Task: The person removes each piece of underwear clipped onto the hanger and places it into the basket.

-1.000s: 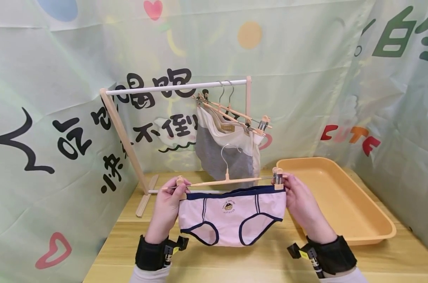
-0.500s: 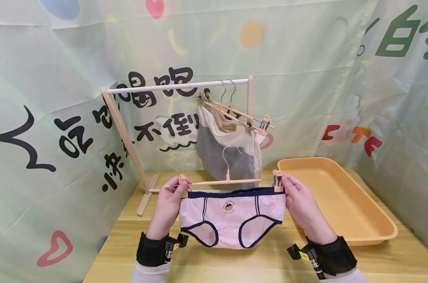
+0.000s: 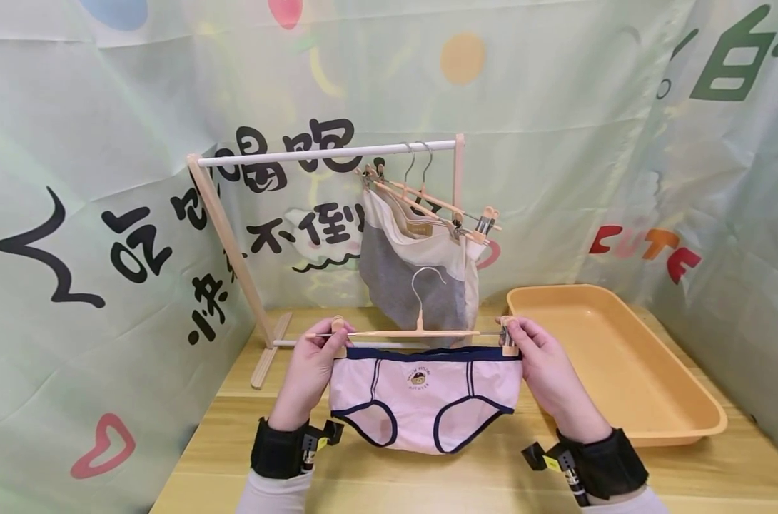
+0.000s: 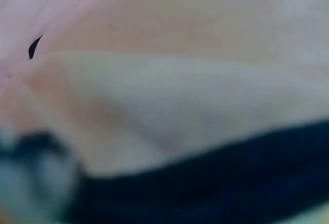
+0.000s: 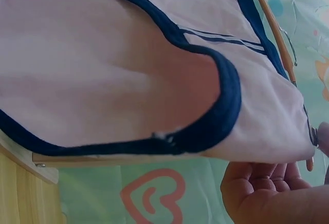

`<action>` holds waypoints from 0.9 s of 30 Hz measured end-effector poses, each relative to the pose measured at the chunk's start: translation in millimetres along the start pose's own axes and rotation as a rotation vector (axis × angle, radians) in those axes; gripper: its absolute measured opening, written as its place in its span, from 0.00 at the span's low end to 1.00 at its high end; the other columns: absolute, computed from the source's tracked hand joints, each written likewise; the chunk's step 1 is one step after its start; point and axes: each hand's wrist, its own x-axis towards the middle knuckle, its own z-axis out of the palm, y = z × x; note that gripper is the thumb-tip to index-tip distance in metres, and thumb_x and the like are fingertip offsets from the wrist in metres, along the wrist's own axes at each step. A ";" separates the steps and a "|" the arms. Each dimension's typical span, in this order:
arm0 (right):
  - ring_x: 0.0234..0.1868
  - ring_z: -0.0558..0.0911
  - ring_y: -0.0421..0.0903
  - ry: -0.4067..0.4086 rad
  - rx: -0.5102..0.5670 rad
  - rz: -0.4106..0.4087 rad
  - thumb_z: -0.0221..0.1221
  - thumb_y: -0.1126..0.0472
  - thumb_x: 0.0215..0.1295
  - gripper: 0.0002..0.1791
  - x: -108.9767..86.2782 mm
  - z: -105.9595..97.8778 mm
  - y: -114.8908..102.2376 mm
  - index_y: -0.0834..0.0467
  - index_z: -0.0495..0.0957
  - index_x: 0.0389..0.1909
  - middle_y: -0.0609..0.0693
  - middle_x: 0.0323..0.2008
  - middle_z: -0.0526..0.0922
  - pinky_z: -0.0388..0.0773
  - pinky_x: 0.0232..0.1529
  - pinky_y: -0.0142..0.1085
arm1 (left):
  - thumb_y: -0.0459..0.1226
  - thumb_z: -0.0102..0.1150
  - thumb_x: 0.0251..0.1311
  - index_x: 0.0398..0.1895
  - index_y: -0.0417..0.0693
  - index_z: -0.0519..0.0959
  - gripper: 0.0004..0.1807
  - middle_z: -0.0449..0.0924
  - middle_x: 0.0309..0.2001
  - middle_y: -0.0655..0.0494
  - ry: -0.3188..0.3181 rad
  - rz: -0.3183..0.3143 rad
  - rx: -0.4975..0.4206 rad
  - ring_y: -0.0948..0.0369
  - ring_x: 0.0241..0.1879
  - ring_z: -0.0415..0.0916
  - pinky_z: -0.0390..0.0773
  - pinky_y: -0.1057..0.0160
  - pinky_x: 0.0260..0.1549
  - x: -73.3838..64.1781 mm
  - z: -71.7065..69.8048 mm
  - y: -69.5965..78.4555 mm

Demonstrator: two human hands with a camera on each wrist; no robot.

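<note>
Pale pink briefs [image 3: 421, 421] with navy trim and a small printed badge hang by their waistband from a clip hanger [image 3: 389, 333] in the head view. My left hand [image 3: 310, 375] grips the hanger's left clip. At the other end my right hand [image 3: 552, 371] pinches the right clip [image 3: 509, 339], thumb in front. The hanger's metal hook points up. Blurred pale cloth [image 4: 205, 95] and a dark band fill the left wrist view. In the right wrist view, the curled fingers of my right hand [image 5: 267, 193] show beside the waistband corner, below the briefs' leg opening.
Behind the hanger stands a wooden rack with a white rail [image 3: 286, 155]. Two hangers on the rail carry white-and-grey garments [image 3: 415, 271]. An orange tray [image 3: 614, 357] sits on the wooden table [image 3: 376, 485] at the right. Printed fabric sheets surround the table.
My right hand has shifted left, its thumb and fingers moving onto the right clip. The hanger's right end has dropped a little, so the bar lies more level. The left hand keeps its grip.
</note>
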 end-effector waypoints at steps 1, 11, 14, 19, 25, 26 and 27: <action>0.34 0.78 0.36 0.006 -0.009 -0.004 0.47 0.55 0.72 0.11 0.3 0.0 0.6 0.53 0.75 0.46 0.40 0.33 0.78 0.80 0.32 0.26 | 0.36 0.55 0.65 0.37 0.31 0.76 0.12 0.75 0.29 0.57 -0.007 0.002 -0.001 0.61 0.34 0.72 0.72 0.71 0.37 0.2 -0.3 -0.6; 0.37 0.75 0.36 0.082 -0.107 -0.070 0.50 0.57 0.71 0.18 2.0 0.6 4.8 0.68 0.72 0.51 0.40 0.34 0.77 0.76 0.35 0.22 | 0.40 0.56 0.64 0.38 0.35 0.78 0.14 0.79 0.35 0.53 -0.064 -0.087 0.129 0.59 0.37 0.73 0.72 0.70 0.31 4.2 -11.1 -5.9; 0.38 0.74 0.37 0.119 -0.146 -0.104 0.51 0.58 0.70 0.17 2.5 0.7 5.0 0.67 0.74 0.50 0.40 0.34 0.78 0.74 0.37 0.22 | 0.43 0.57 0.63 0.40 0.36 0.79 0.16 0.80 0.35 0.54 -0.055 -0.156 0.182 0.58 0.37 0.73 0.71 0.68 0.27 5.2 -14.0 -7.8; 0.38 0.73 0.38 0.147 -0.211 -0.132 0.52 0.59 0.70 0.19 2.2 2.0 3.2 0.72 0.72 0.51 0.41 0.35 0.78 0.73 0.38 0.22 | 0.40 0.61 0.61 0.42 0.35 0.78 0.15 0.80 0.36 0.52 -0.006 -0.187 0.223 0.57 0.36 0.74 0.75 0.66 0.30 5.9 -17.0 -11.1; 0.39 0.73 0.37 0.186 -0.229 -0.145 0.54 0.60 0.68 0.18 1.3 3.9 1.0 0.71 0.73 0.51 0.38 0.37 0.78 0.72 0.39 0.22 | 0.41 0.63 0.58 0.39 0.42 0.79 0.12 0.80 0.36 0.48 0.003 -0.102 0.442 0.58 0.34 0.75 0.75 0.61 0.33 4.7 -18.4 -10.7; 0.39 0.73 0.37 0.192 -0.230 -0.149 0.54 0.60 0.68 0.18 1.2 4.0 0.8 0.71 0.73 0.51 0.38 0.36 0.79 0.72 0.39 0.22 | 0.41 0.63 0.58 0.39 0.44 0.79 0.11 0.81 0.36 0.48 0.001 -0.085 0.483 0.58 0.34 0.75 0.75 0.59 0.33 3.9 -17.8 -9.2; 0.39 0.73 0.38 0.196 -0.232 -0.153 0.54 0.61 0.68 0.18 1.1 4.1 0.7 0.71 0.73 0.51 0.38 0.36 0.79 0.72 0.40 0.22 | 0.41 0.63 0.58 0.39 0.44 0.79 0.11 0.81 0.36 0.48 -0.004 -0.072 0.518 0.58 0.34 0.75 0.76 0.57 0.34 3.2 -17.0 -8.0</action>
